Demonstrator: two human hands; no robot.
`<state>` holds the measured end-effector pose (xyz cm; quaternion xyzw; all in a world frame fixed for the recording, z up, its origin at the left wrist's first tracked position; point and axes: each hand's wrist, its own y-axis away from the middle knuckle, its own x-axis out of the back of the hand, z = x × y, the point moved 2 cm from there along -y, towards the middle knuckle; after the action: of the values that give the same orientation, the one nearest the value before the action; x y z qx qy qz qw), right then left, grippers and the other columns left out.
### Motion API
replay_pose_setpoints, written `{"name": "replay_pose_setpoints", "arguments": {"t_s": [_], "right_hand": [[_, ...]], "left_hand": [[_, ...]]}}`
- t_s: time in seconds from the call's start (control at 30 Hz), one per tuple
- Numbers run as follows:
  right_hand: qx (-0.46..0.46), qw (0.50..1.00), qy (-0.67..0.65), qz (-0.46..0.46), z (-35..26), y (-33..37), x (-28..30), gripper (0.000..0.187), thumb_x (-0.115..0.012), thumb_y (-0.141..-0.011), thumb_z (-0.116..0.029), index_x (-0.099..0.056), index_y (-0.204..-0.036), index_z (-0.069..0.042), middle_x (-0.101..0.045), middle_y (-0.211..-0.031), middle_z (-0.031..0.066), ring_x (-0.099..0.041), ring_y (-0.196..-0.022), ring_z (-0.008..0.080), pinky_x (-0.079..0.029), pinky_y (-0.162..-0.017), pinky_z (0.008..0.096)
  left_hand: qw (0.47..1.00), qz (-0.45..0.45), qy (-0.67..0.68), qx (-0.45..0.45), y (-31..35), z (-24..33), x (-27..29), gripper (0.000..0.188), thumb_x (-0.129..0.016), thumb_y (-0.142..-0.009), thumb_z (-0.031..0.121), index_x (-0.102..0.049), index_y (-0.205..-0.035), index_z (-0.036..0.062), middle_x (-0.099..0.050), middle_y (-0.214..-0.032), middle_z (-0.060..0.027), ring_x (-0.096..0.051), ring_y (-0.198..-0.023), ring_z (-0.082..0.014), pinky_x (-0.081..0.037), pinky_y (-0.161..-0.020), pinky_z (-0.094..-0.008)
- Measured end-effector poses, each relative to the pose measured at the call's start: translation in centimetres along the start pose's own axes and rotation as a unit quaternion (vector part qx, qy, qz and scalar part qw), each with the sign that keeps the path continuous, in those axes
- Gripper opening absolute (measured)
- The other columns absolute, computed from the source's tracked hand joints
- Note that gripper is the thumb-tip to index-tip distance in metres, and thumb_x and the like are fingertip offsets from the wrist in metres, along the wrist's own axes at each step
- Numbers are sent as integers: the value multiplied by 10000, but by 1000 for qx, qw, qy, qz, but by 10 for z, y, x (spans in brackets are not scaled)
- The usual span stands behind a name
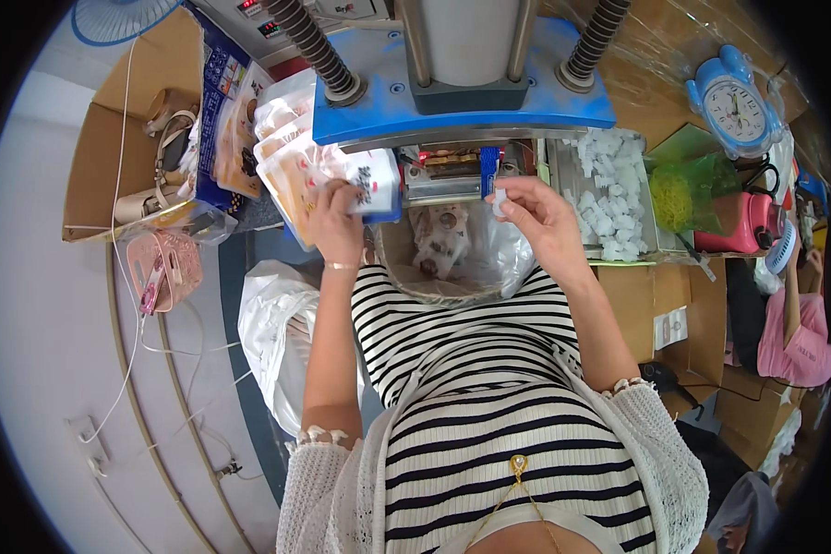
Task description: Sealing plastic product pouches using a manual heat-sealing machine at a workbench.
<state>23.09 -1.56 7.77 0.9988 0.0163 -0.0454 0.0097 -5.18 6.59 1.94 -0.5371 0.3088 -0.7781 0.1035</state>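
Observation:
My left hand (336, 222) is at the front of a fanned stack of printed plastic pouches (286, 171), its fingers curled on the edge of a white and yellow pouch (371, 175). Slight blur hides how firmly it grips. My right hand (547, 226) pinches a small white piece (499, 202) between thumb and forefinger, in front of the press. Between my hands, on my lap, sits a round bin lined with clear plastic (499, 268); small brown and white packets (441, 242) lie in it. Above stands a press with a blue plate (462, 111).
A tray of small white pieces (609, 198) is at the right, beside a pink pot-like appliance (743, 222) and a blue alarm clock (734, 106). At the left are an open cardboard box (111, 166), a pink basket (180, 268) and a white plastic bag (272, 323). Another person's pink sleeve (799, 337) shows far right.

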Motion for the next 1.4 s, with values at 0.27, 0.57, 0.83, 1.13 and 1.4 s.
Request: {"name": "replay_pose_setpoints", "arguments": {"t_s": [0.27,0.57,0.83,1.13,1.4], "right_hand": [[-1,1000,-16,12,4,-4,2,248,-563,-916,-56,-564,-1161,-21,-639,-1032,86,-601,-965,144,-496,-836,296],[70,997,4,38,-19,-6,-12,264,-539,-917,-39,-557,-1180,-14,-639,-1029,88,-585,-1008,145,-476,-871,292],[39,996,76,-41,-5,-22,-10,286,-540,-917,-42,-550,-1202,-9,-643,-1014,88,-590,-974,144,-463,-859,280],[93,938,299,150,10,-7,21,173,-582,-876,-53,-635,-1040,-40,-663,-937,132,-635,-838,221,-496,-752,307],[-60,749,649,120,12,-5,71,146,-647,-795,-94,-648,-930,-38,-632,-931,192,-612,-827,352,-494,-690,392]], "left_hand": [[999,24,35,-9,30,55,18,231,-680,-685,38,-660,-911,76,-630,-959,-31,-570,-930,-295,-430,-812,-415],[944,-94,294,117,23,100,62,145,-729,-789,105,-658,-855,-2,-601,-659,-27,-508,-553,-104,-396,-521,-239],[751,-237,515,338,39,128,11,224,-717,-840,183,-674,-856,-37,-650,-720,-9,-506,-629,-13,-416,-550,-206],[713,-206,577,340,27,115,-19,242,-708,-848,187,-693,-910,-46,-683,-789,-33,-557,-680,-32,-450,-598,-207],[730,-166,565,347,-8,114,-29,275,-711,-842,263,-685,-840,-11,-674,-740,-36,-568,-606,-92,-446,-586,-231]]}}
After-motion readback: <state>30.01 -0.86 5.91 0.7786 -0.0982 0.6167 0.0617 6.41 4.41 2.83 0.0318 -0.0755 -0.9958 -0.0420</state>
